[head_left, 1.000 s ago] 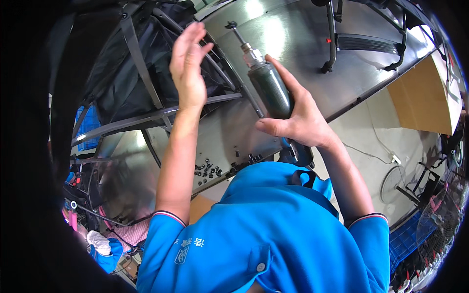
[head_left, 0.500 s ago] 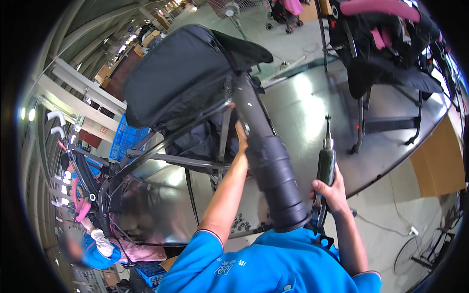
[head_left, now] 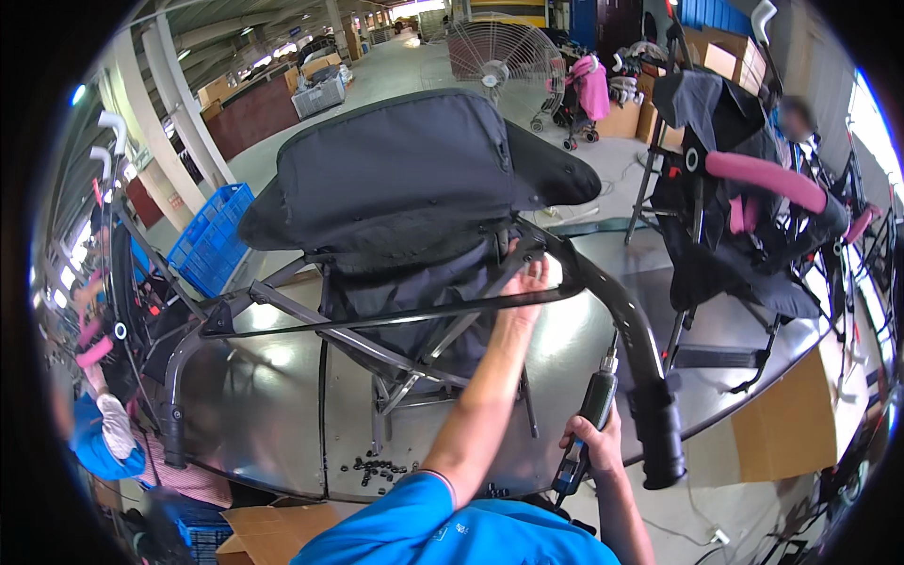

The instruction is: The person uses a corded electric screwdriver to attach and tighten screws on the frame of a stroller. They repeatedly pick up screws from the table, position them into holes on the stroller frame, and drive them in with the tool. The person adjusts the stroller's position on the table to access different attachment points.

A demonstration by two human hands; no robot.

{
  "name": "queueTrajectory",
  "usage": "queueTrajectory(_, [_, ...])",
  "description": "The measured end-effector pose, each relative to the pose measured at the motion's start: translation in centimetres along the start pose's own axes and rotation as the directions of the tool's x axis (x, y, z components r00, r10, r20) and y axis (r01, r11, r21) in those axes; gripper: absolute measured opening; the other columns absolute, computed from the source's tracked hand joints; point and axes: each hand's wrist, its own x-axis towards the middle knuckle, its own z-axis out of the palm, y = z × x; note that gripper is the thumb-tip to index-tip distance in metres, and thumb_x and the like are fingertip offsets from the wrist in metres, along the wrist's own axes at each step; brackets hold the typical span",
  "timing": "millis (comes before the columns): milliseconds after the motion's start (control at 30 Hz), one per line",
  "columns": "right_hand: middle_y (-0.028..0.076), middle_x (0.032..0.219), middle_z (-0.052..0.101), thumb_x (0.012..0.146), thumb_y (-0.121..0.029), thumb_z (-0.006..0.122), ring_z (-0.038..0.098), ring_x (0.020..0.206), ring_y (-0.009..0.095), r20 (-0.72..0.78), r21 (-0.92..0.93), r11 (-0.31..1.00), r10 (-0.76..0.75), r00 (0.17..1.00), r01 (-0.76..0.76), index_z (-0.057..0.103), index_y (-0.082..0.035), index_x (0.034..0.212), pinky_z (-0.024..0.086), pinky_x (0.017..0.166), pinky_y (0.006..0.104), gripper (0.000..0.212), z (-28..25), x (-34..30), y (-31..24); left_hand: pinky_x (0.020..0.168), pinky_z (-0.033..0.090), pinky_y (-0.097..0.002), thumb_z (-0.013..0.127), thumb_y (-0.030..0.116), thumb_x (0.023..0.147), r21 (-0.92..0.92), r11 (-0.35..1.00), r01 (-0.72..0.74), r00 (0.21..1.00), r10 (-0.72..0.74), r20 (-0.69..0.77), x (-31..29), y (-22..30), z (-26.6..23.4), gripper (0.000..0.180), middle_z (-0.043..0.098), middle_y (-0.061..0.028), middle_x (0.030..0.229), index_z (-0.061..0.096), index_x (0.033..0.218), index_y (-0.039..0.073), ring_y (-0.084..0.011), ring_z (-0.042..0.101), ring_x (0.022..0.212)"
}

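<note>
A dark grey stroller (head_left: 395,169) with a black fabric back and metal tubes stands partly folded on the metal tabletop before me. My left hand (head_left: 529,280) reaches up to the joint at its right side. Those fingers are bent against the frame tube (head_left: 480,315), and part of the hand is hidden behind it. My right hand (head_left: 600,443) grips a dark green power screwdriver (head_left: 597,400), its thin bit pointing upward. Just right of that tool, the curved handle tube (head_left: 633,330) ends in a black grip (head_left: 656,433).
Small black parts (head_left: 377,468) lie scattered on the metal table (head_left: 254,377) near its front edge. Another stroller with a pink bar (head_left: 767,179) stands at the right. A blue crate (head_left: 209,240), a co-worker's sleeve (head_left: 118,433) and a floor fan (head_left: 494,71) are farther out.
The stroller has turned, so its handle tube now curves down at the right and its whole back shows. My left hand has shifted to the right-side joint; the screwdriver is lower in view.
</note>
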Motion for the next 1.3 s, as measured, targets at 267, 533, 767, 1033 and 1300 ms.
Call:
queueTrajectory(267, [0.011, 0.069, 0.06, 0.081, -0.022, 0.076, 0.063, 0.055, 0.021, -0.026, 0.056, 0.998, 0.004, 1.0, -0.002, 0.039, -0.004, 0.109, 0.055, 0.052, 0.0324, 0.05, 1.2, 0.7, 1.7, 0.104, 0.044, -0.0451, 0.057, 0.029, 0.098, -0.087, 0.984, -0.157, 0.963, 0.172, 0.21, 4.1, -3.3, 0.9, 0.026, 0.068, -0.0106, 0.111, 0.066, 0.107, 0.006, -0.0281, 0.058, 0.116])
queueTrajectory(533, [0.008, 0.075, 0.061, 0.079, -0.021, 0.077, 0.063, 0.058, 0.017, -0.063, -0.011, 0.997, -0.082, 0.995, 0.081, 0.045, -0.002, 0.114, 0.055, 0.055, 0.0297, 0.052, 2.9, 4.5, -0.1, 0.092, 0.049, -0.0403, 0.068, 0.028, 0.091, 0.155, 0.925, -0.346, 0.921, 0.366, -0.13, 2.7, -4.3, 3.3, 0.028, 0.068, -0.006, 0.105, 0.064, 0.111, 0.01, -0.0227, 0.062, 0.105])
queueTrajectory(767, [0.006, 0.084, 0.062, 0.091, -0.019, 0.062, 0.06, 0.074, 0.014, 0.14, -0.498, 0.609, -0.647, 0.75, 0.618, 0.06, -0.002, 0.106, 0.05, 0.068, 0.028, 0.023, 3.0, 17.9, 0.3, 0.054, 0.047, -0.024, 0.057, 0.028, 0.098, 0.204, 0.979, -0.021, 0.881, 0.115, -0.459, -0.7, -0.7, 7.3, 0.022, 0.066, -0.0007, 0.075, 0.064, 0.095, 0.008, -0.0102, 0.055, 0.057])
queueTrajectory(1033, [0.001, 0.081, 0.06, 0.088, -0.019, 0.067, 0.056, 0.071, 0.01, -0.142, 0.092, 0.8, -0.579, 0.803, 0.593, 0.061, -0.007, 0.112, 0.046, 0.058, 0.0271, 0.027, 10.3, 31.2, -0.4, 0.062, 0.05, -0.0205, 0.071, 0.019, 0.09, 0.89, 0.367, -0.271, 0.871, 0.487, 0.064, -3.0, 1.1, 7.6, 0.031, 0.067, -0.0029, 0.093, 0.061, 0.113, 0.001, -0.006, 0.058, 0.072])
queueTrajectory(1300, [0.004, 0.071, 0.061, 0.089, -0.021, 0.065, 0.051, 0.049, 0.008, -0.142, -0.085, 0.901, -0.434, 0.89, 0.426, 0.062, -0.003, 0.085, 0.04, 0.046, 0.0256, 0.019, 11.3, 29.2, 1.1, 0.064, 0.051, -0.0368, 0.06, 0.023, 0.095, 0.806, -0.537, -0.25, 0.754, 0.415, 0.51, -2.8, 3.0, 4.3, 0.021, 0.064, -0.0174, 0.079, 0.063, 0.104, 0.004, -0.0315, 0.065, 0.069])
